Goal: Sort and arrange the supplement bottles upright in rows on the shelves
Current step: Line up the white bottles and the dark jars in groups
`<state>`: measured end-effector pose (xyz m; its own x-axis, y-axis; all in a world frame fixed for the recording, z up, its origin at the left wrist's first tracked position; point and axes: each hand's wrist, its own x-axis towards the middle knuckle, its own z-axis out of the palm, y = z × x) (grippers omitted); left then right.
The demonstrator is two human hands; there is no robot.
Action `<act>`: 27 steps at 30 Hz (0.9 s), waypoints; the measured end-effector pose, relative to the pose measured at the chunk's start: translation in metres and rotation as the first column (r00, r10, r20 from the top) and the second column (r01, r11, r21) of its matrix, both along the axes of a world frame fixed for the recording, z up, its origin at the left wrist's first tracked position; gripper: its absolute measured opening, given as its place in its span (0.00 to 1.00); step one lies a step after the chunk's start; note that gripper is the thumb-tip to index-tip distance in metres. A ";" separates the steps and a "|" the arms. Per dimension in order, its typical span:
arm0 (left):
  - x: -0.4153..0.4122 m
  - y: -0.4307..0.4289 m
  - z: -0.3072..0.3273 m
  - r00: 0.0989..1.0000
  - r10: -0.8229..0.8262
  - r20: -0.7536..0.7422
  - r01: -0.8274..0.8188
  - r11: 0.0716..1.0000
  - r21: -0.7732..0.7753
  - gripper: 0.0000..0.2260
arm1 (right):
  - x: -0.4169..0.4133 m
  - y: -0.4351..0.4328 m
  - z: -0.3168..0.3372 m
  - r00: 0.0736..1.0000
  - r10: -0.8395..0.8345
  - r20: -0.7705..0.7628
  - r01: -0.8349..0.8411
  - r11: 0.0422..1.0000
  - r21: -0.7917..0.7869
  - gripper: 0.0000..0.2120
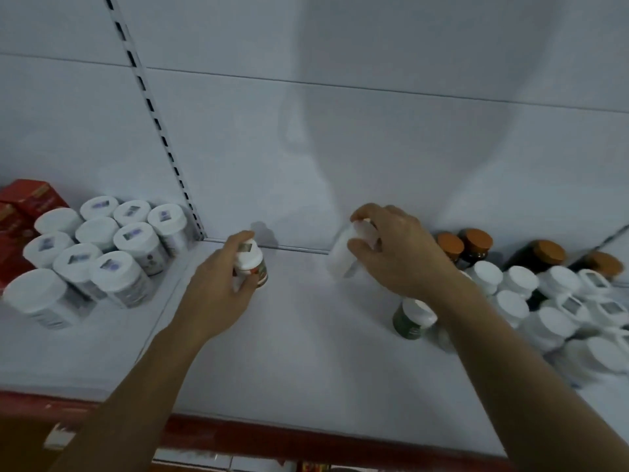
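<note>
White shelf [306, 362]: rows [98, 247] are stood at nine o'clock, a jumble [551, 308] is left at three — a labelled bottle [255, 267] is gripped by the left hand [218, 287], a white bottle [340, 262] by the right hand [398, 257].

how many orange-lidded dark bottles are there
4 dark bottles with orange lids, at the white shelf's back right: two side by side beside the right hand, one further right, one at the frame edge. Others may be hidden.

Retail shop, likely pharmacy/health store; white metal shelf [306, 335] with red front strip [272, 434]; slotted upright [160, 131]; rows of white-capped bottles [98, 253]; red boxes [30, 199].
</note>
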<state>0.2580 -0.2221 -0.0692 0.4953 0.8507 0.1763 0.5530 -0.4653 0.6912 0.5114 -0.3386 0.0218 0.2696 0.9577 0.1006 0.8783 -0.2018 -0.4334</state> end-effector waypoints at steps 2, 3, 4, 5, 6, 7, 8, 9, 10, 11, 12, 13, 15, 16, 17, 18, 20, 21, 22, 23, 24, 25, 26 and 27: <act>0.020 -0.017 0.003 0.996 -0.057 0.075 0.059 0.998 -0.032 0.28 | 0.021 -0.020 0.009 0.995 -0.041 0.096 0.052 0.992 -0.118 0.13; 0.031 -0.026 0.005 0.990 -0.085 0.109 0.091 0.995 -0.050 0.28 | 0.029 -0.026 0.009 0.984 -0.066 0.162 0.094 0.981 -0.171 0.13; 0.042 -0.034 0.006 0.984 -0.113 0.135 0.123 0.990 -0.071 0.29 | 0.036 -0.032 0.008 0.966 -0.093 0.241 0.144 0.969 -0.201 0.13; 0.054 -0.041 0.008 0.979 -0.140 0.150 0.155 0.984 -0.090 0.29 | 0.041 -0.036 0.004 0.944 -0.114 0.310 0.184 0.960 -0.209 0.13; 0.064 -0.048 0.008 0.973 -0.168 0.158 0.185 0.977 -0.101 0.28 | 0.045 -0.040 0.000 0.930 -0.127 0.345 0.205 0.958 -0.200 0.12; 0.074 -0.054 0.008 0.968 -0.195 0.157 0.213 0.971 -0.109 0.27 | 0.048 -0.043 -0.005 0.929 -0.140 0.342 0.214 0.958 -0.188 0.12; 0.083 -0.060 0.007 0.964 -0.219 0.152 0.238 0.964 -0.117 0.26 | 0.050 -0.046 -0.009 0.937 -0.157 0.312 0.219 0.960 -0.175 0.12; 0.091 -0.064 0.005 0.961 -0.240 0.139 0.258 0.958 -0.125 0.25 | 0.052 -0.050 -0.013 0.945 -0.178 0.276 0.228 0.960 -0.160 0.12; 0.097 -0.068 0.003 0.958 -0.259 0.121 0.274 0.953 -0.129 0.24 | 0.054 -0.054 -0.015 0.951 -0.192 0.244 0.229 0.965 -0.129 0.14; 0.103 -0.071 0.001 0.957 -0.274 0.101 0.285 0.949 -0.131 0.22 | 0.056 -0.058 -0.017 0.956 -0.201 0.215 0.224 0.971 -0.085 0.15; 0.107 -0.075 -0.001 0.954 -0.286 0.089 0.296 0.946 -0.135 0.21 | 0.058 -0.063 -0.018 0.962 -0.210 0.177 0.218 0.976 -0.025 0.15; 0.111 -0.078 -0.003 0.951 -0.296 0.087 0.306 0.942 -0.140 0.21 | 0.059 -0.069 -0.019 0.966 -0.221 0.135 0.218 0.975 0.036 0.15; 0.115 -0.087 -0.005 0.946 -0.307 0.101 0.320 0.935 -0.150 0.20 | 0.065 -0.083 -0.021 0.962 -0.258 0.094 0.244 0.960 0.137 0.13; 0.117 -0.091 -0.005 0.943 -0.312 0.113 0.327 0.932 -0.156 0.20 | 0.068 -0.091 -0.021 0.955 -0.285 0.082 0.266 0.947 0.182 0.13; 0.118 -0.096 -0.005 0.938 -0.323 0.125 0.340 0.926 -0.165 0.20 | 0.071 -0.098 -0.022 0.947 -0.313 0.069 0.292 0.931 0.220 0.12; 0.119 -0.102 -0.005 0.931 -0.337 0.138 0.358 0.917 -0.177 0.20 | 0.073 -0.106 -0.023 0.940 -0.336 0.058 0.313 0.917 0.249 0.11; 0.122 -0.112 -0.004 0.916 -0.362 0.172 0.394 0.894 -0.214 0.21 | 0.077 -0.117 -0.026 0.929 -0.368 0.040 0.347 0.903 0.254 0.12; 0.124 -0.116 -0.005 0.910 -0.364 0.198 0.405 0.883 -0.238 0.22 | 0.078 -0.121 -0.028 0.926 -0.376 0.025 0.359 0.903 0.237 0.12; 0.126 -0.119 -0.005 0.907 -0.356 0.227 0.408 0.876 -0.257 0.23 | 0.079 -0.124 -0.030 0.927 -0.375 0.007 0.365 0.905 0.219 0.12; 0.128 -0.121 -0.005 0.908 -0.336 0.250 0.398 0.876 -0.271 0.25 | 0.080 -0.125 -0.033 0.929 -0.370 -0.006 0.363 0.909 0.206 0.12; 0.130 -0.122 -0.007 0.912 -0.306 0.273 0.381 0.879 -0.287 0.27 | 0.082 -0.126 -0.034 0.931 -0.364 -0.010 0.358 0.912 0.201 0.12; 0.132 -0.122 -0.009 0.915 -0.273 0.296 0.362 0.879 -0.310 0.29 | 0.085 -0.126 -0.036 0.932 -0.361 -0.010 0.356 0.913 0.199 0.12; 0.134 -0.123 -0.012 0.916 -0.241 0.321 0.349 0.873 -0.342 0.31 | 0.088 -0.125 -0.036 0.932 -0.362 -0.007 0.356 0.913 0.201 0.12; 0.136 -0.123 -0.014 0.915 -0.214 0.342 0.342 0.861 -0.376 0.33 | 0.093 -0.125 -0.036 0.930 -0.366 -0.006 0.360 0.911 0.200 0.12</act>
<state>0.3940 -0.3450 -0.0837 0.7063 0.7079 0.0016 0.1989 -0.2006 0.9593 0.6041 -0.4632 -0.0146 0.5888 0.7549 0.2888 0.7741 -0.4239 -0.4702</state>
